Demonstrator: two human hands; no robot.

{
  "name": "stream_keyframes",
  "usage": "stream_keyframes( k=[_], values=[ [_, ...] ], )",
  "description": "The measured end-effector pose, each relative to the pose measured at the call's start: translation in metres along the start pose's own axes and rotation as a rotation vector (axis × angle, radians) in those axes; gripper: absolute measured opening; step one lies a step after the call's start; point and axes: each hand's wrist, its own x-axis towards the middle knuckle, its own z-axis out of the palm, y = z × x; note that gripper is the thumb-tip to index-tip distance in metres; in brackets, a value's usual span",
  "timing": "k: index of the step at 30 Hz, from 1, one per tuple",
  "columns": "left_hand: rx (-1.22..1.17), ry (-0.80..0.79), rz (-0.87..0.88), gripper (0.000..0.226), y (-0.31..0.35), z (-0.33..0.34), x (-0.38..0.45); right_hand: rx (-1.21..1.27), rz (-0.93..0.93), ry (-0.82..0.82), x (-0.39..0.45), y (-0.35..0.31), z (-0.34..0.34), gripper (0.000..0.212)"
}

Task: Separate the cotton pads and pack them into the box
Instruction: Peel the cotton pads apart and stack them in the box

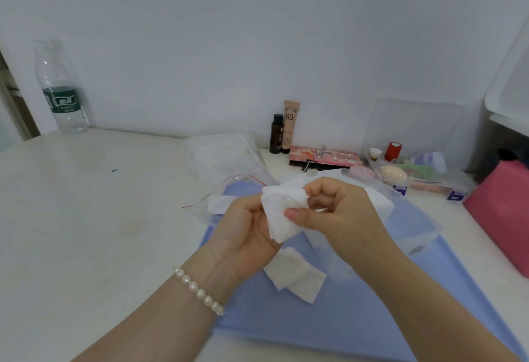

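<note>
Both hands meet over a blue mat (pixel 357 318). My left hand (pixel 246 233) grips a small stack of white cotton pads (pixel 282 213) from below. My right hand (pixel 340 210) pinches the stack's right edge between thumb and curled fingers. More white cotton pads (pixel 294 274) lie on the mat just below my hands. A clear plastic box (pixel 415 227) stands on the mat behind and to the right of my right hand, partly hidden by it.
A clear zip bag (pixel 226 158) of pads lies behind my hands. Cosmetics stand by the wall: two tubes (pixel 286 130), a pink palette (pixel 323 157), a clear organiser (pixel 412 155). A pink box (pixel 501 218) sits right, a water bottle (pixel 61 90) far left.
</note>
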Motion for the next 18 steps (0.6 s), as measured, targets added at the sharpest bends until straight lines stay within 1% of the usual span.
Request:
stream_keyframes(
  k=[2, 3, 4, 7, 8, 9, 12, 14, 15, 18],
  values=[
    [0.066, 0.026, 0.006, 0.03, -0.003, -0.001, 0.002, 0.047, 0.062, -0.026, 0.001, -0.001, -0.004, 0.023],
    [0.082, 0.034, 0.027, 0.03, -0.004, -0.001, 0.003, 0.114, 0.089, -0.015, 0.002, -0.003, -0.007, 0.022],
    [0.077, 0.05, 0.067, 0.028, -0.006, -0.001, 0.005, 0.22, 0.114, 0.017, 0.003, -0.004, -0.009, 0.019],
    [0.032, 0.106, 0.233, 0.027, -0.012, 0.002, 0.009, 0.692, 0.193, 0.097, 0.004, -0.012, -0.016, 0.011],
    [0.03, 0.118, 0.286, 0.027, -0.013, 0.003, 0.009, 0.802, 0.217, 0.096, 0.002, -0.016, -0.015, 0.01],
    [0.04, 0.123, 0.332, 0.027, -0.014, 0.004, 0.008, 0.851, 0.24, 0.085, 0.0, -0.017, -0.012, 0.012],
    [0.116, 0.092, 0.387, 0.029, -0.018, 0.005, 0.004, 0.814, 0.294, 0.023, -0.009, -0.013, 0.006, 0.029],
    [0.183, 0.08, 0.382, 0.028, -0.022, 0.006, 0.002, 0.724, 0.314, 0.051, -0.01, -0.006, 0.015, 0.035],
    [0.207, 0.088, 0.374, 0.027, -0.023, 0.006, 0.002, 0.681, 0.316, 0.086, -0.01, -0.003, 0.017, 0.033],
    [0.206, 0.104, 0.339, 0.03, -0.025, 0.007, 0.003, 0.614, 0.322, 0.178, -0.008, 0.003, 0.018, 0.017]
  ],
)
